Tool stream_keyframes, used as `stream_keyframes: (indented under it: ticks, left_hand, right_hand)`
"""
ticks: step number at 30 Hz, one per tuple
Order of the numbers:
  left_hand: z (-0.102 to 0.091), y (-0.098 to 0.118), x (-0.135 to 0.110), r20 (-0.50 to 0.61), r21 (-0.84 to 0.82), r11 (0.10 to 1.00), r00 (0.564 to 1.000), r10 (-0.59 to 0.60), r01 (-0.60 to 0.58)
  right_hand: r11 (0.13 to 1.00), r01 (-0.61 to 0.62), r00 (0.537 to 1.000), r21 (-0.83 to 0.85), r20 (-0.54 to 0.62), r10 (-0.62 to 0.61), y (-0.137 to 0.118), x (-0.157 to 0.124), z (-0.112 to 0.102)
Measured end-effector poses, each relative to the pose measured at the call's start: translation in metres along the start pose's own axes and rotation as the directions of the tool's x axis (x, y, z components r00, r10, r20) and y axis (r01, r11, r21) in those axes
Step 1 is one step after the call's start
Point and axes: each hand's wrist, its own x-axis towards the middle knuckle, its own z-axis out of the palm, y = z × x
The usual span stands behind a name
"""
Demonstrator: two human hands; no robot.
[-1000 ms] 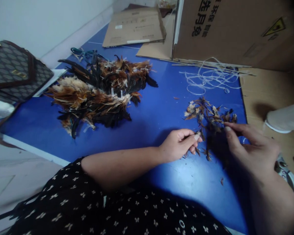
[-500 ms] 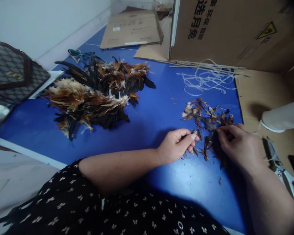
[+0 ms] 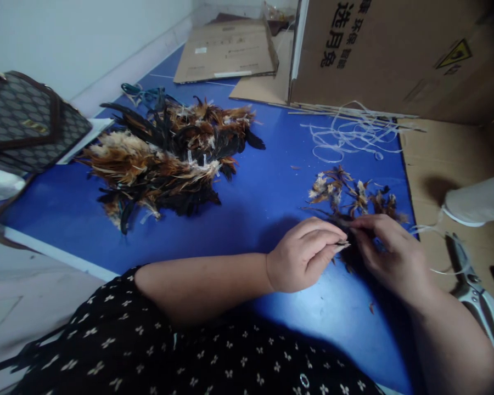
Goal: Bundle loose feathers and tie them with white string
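Observation:
My left hand (image 3: 307, 255) is closed in a pinch above the blue table, with the pale tips of small feathers (image 3: 343, 243) showing between thumb and fingers. Close beside it, my right hand (image 3: 393, 258) pinches a dark feather (image 3: 331, 216), slightly blurred, that points left. Just beyond both hands lies a loose scatter of small brown and black feathers (image 3: 360, 197) with fluffy pale ends. Larger bundles of brown, cream and black feathers (image 3: 148, 170) rest on the left half of the table.
A tangle of white string (image 3: 349, 134) and thin sticks (image 3: 313, 108) lie before a large cardboard box (image 3: 387, 60). Pruning shears (image 3: 473, 285) and a pale cylinder (image 3: 480, 200) are at the right. A patterned handbag (image 3: 28, 120) stands far left; flattened cardboard (image 3: 226, 49) lies behind.
My right hand has lifted a dark feather from the scatter and moved left, nearer my left hand. My left hand has shifted slightly right and turned, still pinching.

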Motion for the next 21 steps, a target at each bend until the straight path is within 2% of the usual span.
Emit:
stream_keyframes:
  ticks: [3,5,8,10,12,15,17,19,21]
  left_hand:
    - [0.0,0.001,0.001,-0.08,0.054,0.998,0.996,-0.04,0.045]
    - [0.0,0.003,0.002,-0.117,0.088,0.989,0.987,-0.108,0.119]
    - [-0.001,0.005,0.003,-0.096,0.135,0.962,0.97,-0.225,0.236]
    - [-0.001,0.005,0.004,-0.044,0.144,0.936,0.947,-0.319,0.322]
    - [0.0,0.006,0.004,0.035,0.083,0.904,0.906,-0.423,0.419]
    - [0.002,0.008,0.005,0.163,-0.096,0.788,0.791,-0.59,0.608]
    - [0.003,0.009,0.006,0.219,-0.177,0.703,0.724,-0.654,0.689]
    - [0.004,0.009,0.006,0.243,-0.202,0.677,0.706,-0.665,0.707]
    - [0.004,0.008,0.006,0.245,-0.193,0.688,0.713,-0.657,0.7]
  right_hand:
    - [0.992,0.107,0.992,0.061,0.063,-0.111,-0.005,-0.003,-0.002]
    - [0.981,0.192,0.977,0.021,0.093,-0.193,-0.008,-0.005,-0.005]
    - [0.959,0.276,0.953,-0.062,0.146,-0.265,-0.013,-0.008,-0.012]
    - [0.952,0.303,0.944,-0.042,0.151,-0.293,-0.017,-0.009,-0.014]
    - [0.947,0.321,0.939,0.011,0.128,-0.32,-0.019,-0.009,-0.015]
    - [0.941,0.336,0.934,0.053,0.107,-0.339,-0.02,-0.009,-0.013]
    - [0.938,0.341,0.934,0.054,0.094,-0.345,-0.019,-0.01,-0.01]
    - [0.941,0.336,0.938,0.05,0.072,-0.339,-0.016,-0.012,-0.008]
    - [0.95,0.307,0.949,0.047,0.065,-0.31,-0.014,-0.014,-0.005]
